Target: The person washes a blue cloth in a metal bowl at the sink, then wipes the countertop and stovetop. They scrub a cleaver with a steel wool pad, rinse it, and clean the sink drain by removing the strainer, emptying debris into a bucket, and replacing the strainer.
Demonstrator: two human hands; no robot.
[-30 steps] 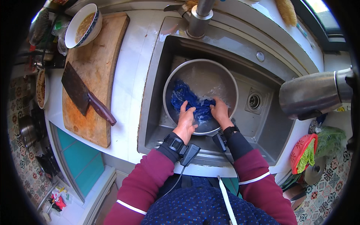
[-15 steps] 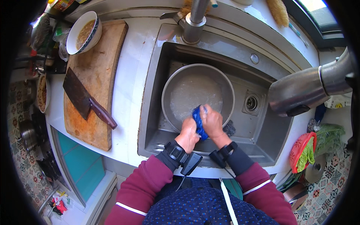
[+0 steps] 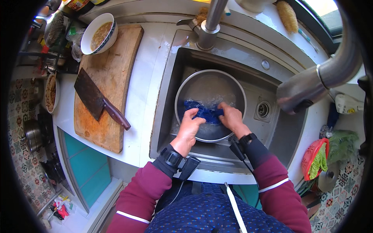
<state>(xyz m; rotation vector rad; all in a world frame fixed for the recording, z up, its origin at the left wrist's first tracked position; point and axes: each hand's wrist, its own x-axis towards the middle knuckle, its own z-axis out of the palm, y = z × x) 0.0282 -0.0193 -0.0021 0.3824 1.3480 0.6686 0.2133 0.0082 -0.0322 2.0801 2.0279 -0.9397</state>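
A round steel basin holding water sits in the sink. A blue cloth lies spread in the water across the basin's near half. My left hand grips the cloth's left side with curved fingers and thumb. At its right side my right hand has its fingertips closed on the same cloth, partly hidden by it.
Left of the sink are a cutting board, a cleaver and a bowl of food. A tap stands behind the basin, a metal spout hangs at right, and a red colander with greens sits front right.
Half a second ago my hands squeezed the cloth into a bundle at the near rim. Now they are apart, farther into the basin, with the cloth spread in the water. The view has shifted slightly.
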